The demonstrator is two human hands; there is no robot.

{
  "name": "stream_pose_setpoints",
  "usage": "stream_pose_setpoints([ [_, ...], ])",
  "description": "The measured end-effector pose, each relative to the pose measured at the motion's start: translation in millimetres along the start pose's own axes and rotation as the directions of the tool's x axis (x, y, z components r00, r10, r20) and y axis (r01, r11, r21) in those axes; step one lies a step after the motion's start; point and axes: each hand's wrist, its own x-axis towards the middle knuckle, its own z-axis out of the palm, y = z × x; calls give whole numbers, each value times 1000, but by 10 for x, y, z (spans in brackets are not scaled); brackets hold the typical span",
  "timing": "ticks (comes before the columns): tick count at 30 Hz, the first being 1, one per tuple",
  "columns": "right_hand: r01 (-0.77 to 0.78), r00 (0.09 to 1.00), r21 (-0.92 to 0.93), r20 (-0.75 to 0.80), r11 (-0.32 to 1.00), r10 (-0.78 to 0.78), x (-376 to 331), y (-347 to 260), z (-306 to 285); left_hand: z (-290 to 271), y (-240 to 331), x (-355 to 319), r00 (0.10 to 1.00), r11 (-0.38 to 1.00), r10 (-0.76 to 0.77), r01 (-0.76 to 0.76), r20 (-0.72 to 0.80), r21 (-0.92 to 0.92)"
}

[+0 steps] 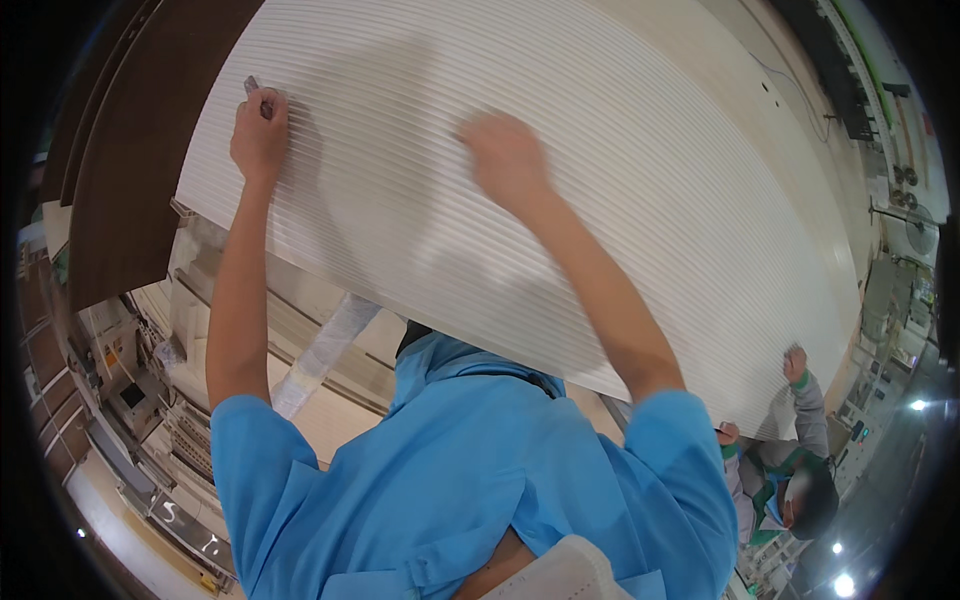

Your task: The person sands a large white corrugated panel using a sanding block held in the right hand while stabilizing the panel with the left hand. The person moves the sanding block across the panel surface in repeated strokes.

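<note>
A large white panel with fine parallel ridges [620, 200] lies flat in front of me. Near its far left edge, my left hand [260, 140] is closed around a small dark grey, bar-shaped piece [251, 84], whose end sticks out above the fingers. Its exact kind does not show. My right hand [505, 160] is over the middle of the panel, smeared by motion. Its fingers look bent, but whether they touch the surface or hold anything does not show.
Dark brown boards [150, 150] stand along the panel's left side. A co-worker [790, 470] in grey and green is at the panel's right end, one hand on it. Plastic-wrapped material [325, 350] lies below the near edge. A standing fan [920, 230] is far right.
</note>
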Motion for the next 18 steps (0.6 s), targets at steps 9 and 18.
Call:
stream_pose_setpoints([
  [9, -237, 947, -363, 122, 901, 298, -1505, 308, -1512, 68, -2, 23, 1000, 999, -10, 9, 19, 49],
  [18, -122, 991, -37, 46, 992, 124, 572, -356, 427, 47, -21, -37, 1000, 1000, 7, -7, 27, 1],
])
